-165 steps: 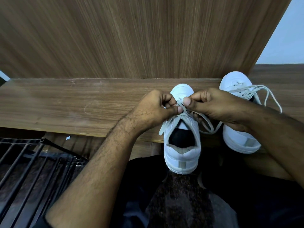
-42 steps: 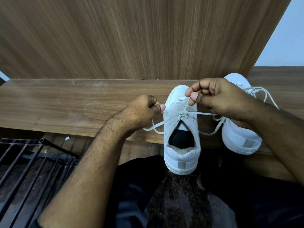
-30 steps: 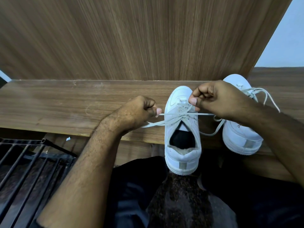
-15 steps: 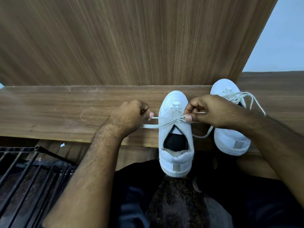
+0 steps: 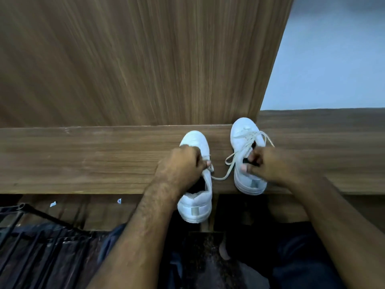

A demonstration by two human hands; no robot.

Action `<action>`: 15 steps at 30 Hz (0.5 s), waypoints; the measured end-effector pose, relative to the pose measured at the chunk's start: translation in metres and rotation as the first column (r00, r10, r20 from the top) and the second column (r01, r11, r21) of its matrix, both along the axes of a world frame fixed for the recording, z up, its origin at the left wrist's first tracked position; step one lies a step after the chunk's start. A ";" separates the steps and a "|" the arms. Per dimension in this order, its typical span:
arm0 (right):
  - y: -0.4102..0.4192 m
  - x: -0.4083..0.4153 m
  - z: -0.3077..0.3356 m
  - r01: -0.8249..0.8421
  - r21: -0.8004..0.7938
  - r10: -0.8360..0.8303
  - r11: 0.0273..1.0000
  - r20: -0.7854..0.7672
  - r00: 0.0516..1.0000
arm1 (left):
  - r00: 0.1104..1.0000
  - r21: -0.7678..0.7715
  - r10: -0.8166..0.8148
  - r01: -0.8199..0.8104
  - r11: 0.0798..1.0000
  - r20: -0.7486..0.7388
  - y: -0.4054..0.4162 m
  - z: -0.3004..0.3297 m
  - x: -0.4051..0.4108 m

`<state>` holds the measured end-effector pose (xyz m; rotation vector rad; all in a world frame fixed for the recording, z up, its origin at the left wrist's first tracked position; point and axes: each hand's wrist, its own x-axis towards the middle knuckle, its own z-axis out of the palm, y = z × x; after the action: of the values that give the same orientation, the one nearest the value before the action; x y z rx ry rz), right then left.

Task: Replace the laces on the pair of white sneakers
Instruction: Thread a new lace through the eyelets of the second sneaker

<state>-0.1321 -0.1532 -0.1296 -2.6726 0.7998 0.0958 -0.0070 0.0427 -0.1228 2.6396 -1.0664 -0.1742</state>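
Observation:
Two white sneakers stand toe-away on a wooden ledge (image 5: pixel 83 159). The left sneaker (image 5: pixel 195 207) overhangs the ledge's near edge at its heel. My left hand (image 5: pixel 183 163) lies closed over its lace area and pinches a white lace (image 5: pixel 220 177) beside the tongue. That lace curves loosely across the ledge toward the right sneaker (image 5: pixel 242 132), which is laced, with loose loops on top. My right hand (image 5: pixel 268 163) is closed on the right sneaker's collar, fingers inside the opening. The left sneaker's eyelets are hidden by my hand.
A tall wooden panel (image 5: pixel 125 59) rises right behind the ledge, close to the toes. A black metal rack (image 5: pixel 41 251) sits low at the left. My lap in dark clothing fills the bottom. A pale blue wall (image 5: pixel 333 59) shows at the right.
My right hand left the left sneaker's lace and moved right onto the right sneaker. My left hand shifted right, over the left sneaker. The taut lace went slack.

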 end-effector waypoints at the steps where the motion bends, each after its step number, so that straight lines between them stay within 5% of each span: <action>1: 0.007 -0.005 -0.005 -0.063 -0.067 0.054 0.996 -0.125 0.991 | 1.000 0.053 -0.010 0.012 0.999 -0.027 0.005 -0.003 -0.006; 4: 0.015 -0.001 -0.010 -0.076 -0.184 0.026 0.980 -0.256 0.966 | 0.988 0.176 -0.067 0.090 0.980 -0.137 0.015 -0.007 -0.024; 7: 0.025 0.007 -0.011 -0.090 -0.253 0.034 0.963 -0.217 0.975 | 0.976 0.229 -0.091 0.136 0.964 -0.199 0.024 0.003 -0.041; 10: 0.050 0.004 -0.009 -0.045 -0.138 0.028 0.989 -0.121 0.992 | 0.989 0.225 -0.064 0.093 0.970 -0.133 0.035 0.005 -0.048; 12: 0.070 0.001 -0.009 -0.024 -0.101 0.022 0.995 -0.020 1.000 | 0.999 0.154 -0.005 0.009 0.988 -0.031 0.044 0.001 -0.051; 15: 0.093 -0.001 -0.006 -0.049 -0.157 0.069 0.986 0.124 0.990 | 0.987 -0.175 0.159 -0.157 0.972 0.002 0.057 -0.002 -0.053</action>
<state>-0.1332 -0.0600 -0.1354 -2.8134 0.7145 -0.1290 -0.0599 0.0993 -0.1244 2.5559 -0.8302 -0.0245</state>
